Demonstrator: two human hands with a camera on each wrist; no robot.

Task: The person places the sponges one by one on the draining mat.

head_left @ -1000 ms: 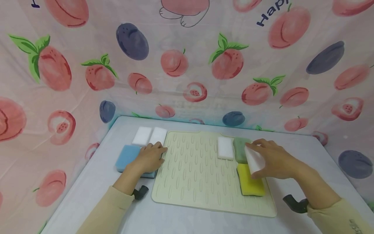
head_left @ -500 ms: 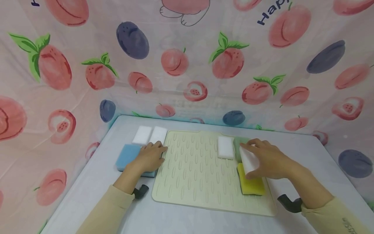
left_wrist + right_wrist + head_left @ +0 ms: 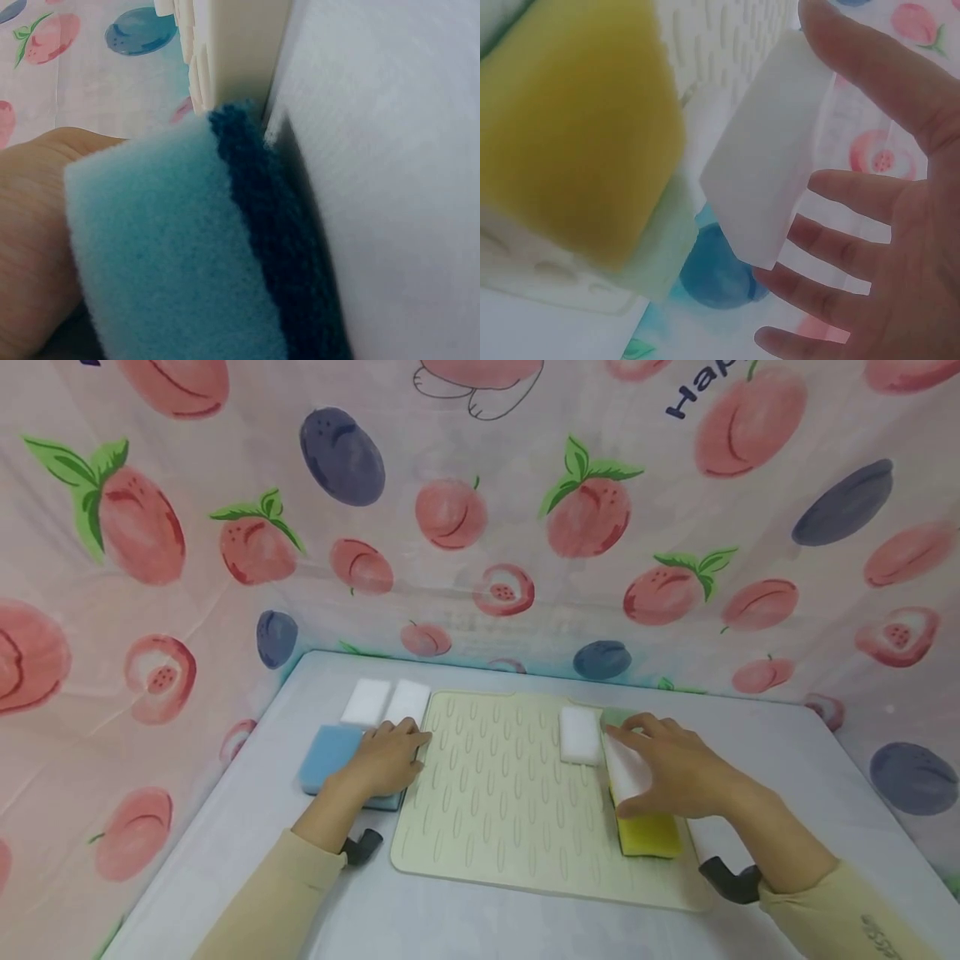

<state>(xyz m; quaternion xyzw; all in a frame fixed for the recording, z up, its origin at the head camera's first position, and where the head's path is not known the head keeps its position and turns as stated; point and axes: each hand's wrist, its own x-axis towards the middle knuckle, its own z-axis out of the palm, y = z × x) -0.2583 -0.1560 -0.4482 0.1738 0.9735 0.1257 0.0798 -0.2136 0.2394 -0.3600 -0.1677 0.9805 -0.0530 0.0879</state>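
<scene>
Drifting leftward across the head view over the last second, the right hand [image 3: 671, 768] has carried the held white sponge [image 3: 630, 768] farther in over the cream ridged mat [image 3: 495, 810]. Thumb and fingers are clamped on that sponge, pinching it from opposite sides, with the palm clear of it. It hangs tilted near the mat's right side and hides most of the green sponge [image 3: 615, 716] and the far end of the yellow scouring sponge [image 3: 651, 837], both of which showed more a second ago; whether it touches either I cannot tell. The loose white sponge [image 3: 580, 736] lies flat on the mat just left of the green one, unshifted. By my reading, the carry is under way and the held piece is closer to its neighbours but not yet released. Meanwhile the left hand [image 3: 387, 758] has stayed at the mat's left edge, over the blue scouring sponge [image 3: 386, 802]; its fingertips are hidden, so I cannot tell whether it grips. Another blue sponge [image 3: 328, 756] and a pair of white sponges [image 3: 366, 702] lie nearby on the bench [image 3: 525, 935].
</scene>
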